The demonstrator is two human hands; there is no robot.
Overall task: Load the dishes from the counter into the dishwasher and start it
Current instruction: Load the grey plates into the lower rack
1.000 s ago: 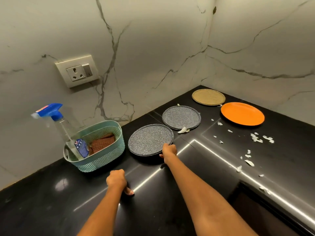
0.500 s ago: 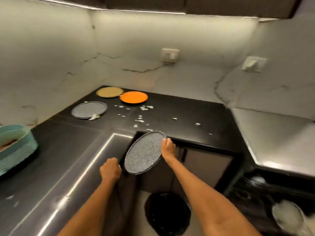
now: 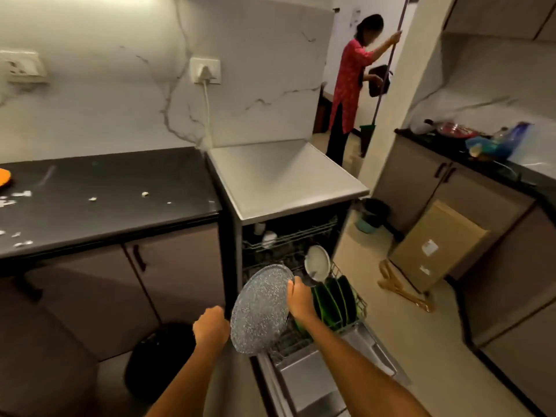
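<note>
Speckled grey plate (image 3: 260, 308) pinched at its rim by right hand (image 3: 301, 299), tilted just above the dishwasher's lower rack (image 3: 346, 311); left hand (image 3: 212, 326) fisted, empty; likely stiff, light, breakable, slick — best gripped by the edge.

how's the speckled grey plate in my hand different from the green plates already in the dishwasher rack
The speckled grey plate is pale grey with flecks; the green plates are dark green. The grey plate is held above the lower rack by the right hand gripping its rim, while the green plates stand in the rack. The grey one is single; the green ones are several, side by side. Both are round and on edge.
</note>
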